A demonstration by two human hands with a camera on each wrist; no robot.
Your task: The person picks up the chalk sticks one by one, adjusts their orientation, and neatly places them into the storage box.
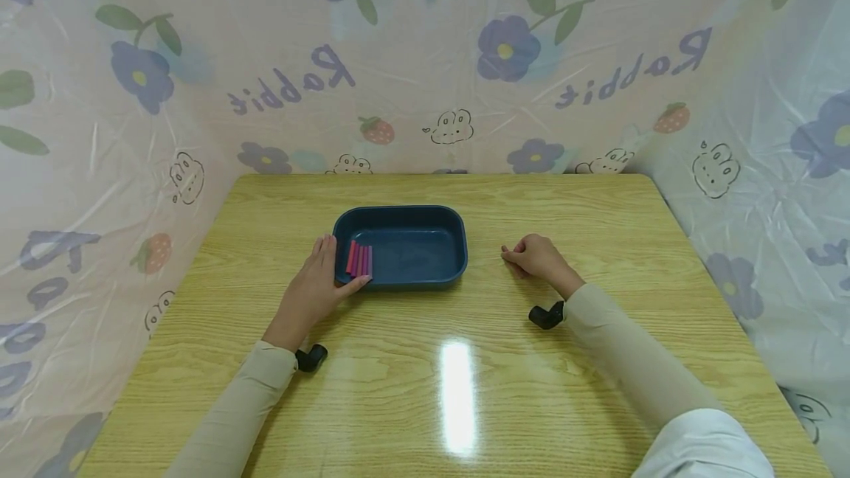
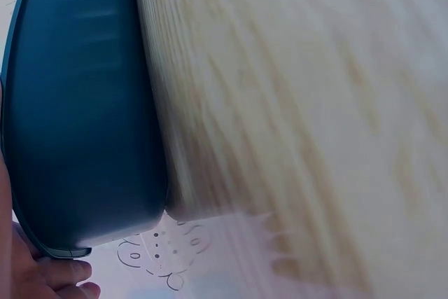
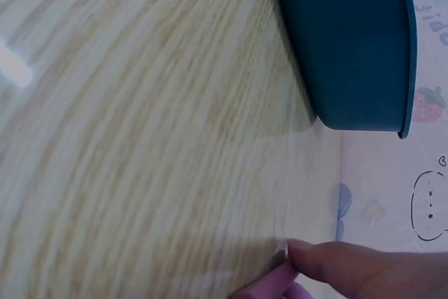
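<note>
In the head view a dark blue rectangular tub (image 1: 418,257) stands on the table with several short pink-to-purple sticks (image 1: 359,260) lying side by side at its left end. My left hand (image 1: 319,275) holds the tub's near left corner, the fingers along the left wall and the thumb on the front rim. To the right of the tub, my right hand (image 1: 536,257) is low over the table. Between its thumb and fingers it pinches what looks like a pink stick (image 3: 267,285), partly cut off by the lower edge of the right wrist view.
A wood-grain table (image 1: 398,404) lies under everything, with a bright light reflection near its front. Behind and beside it hangs a printed curtain (image 1: 412,57) with flowers and rabbits. Black camera mounts (image 1: 546,315) sit at both wrists.
</note>
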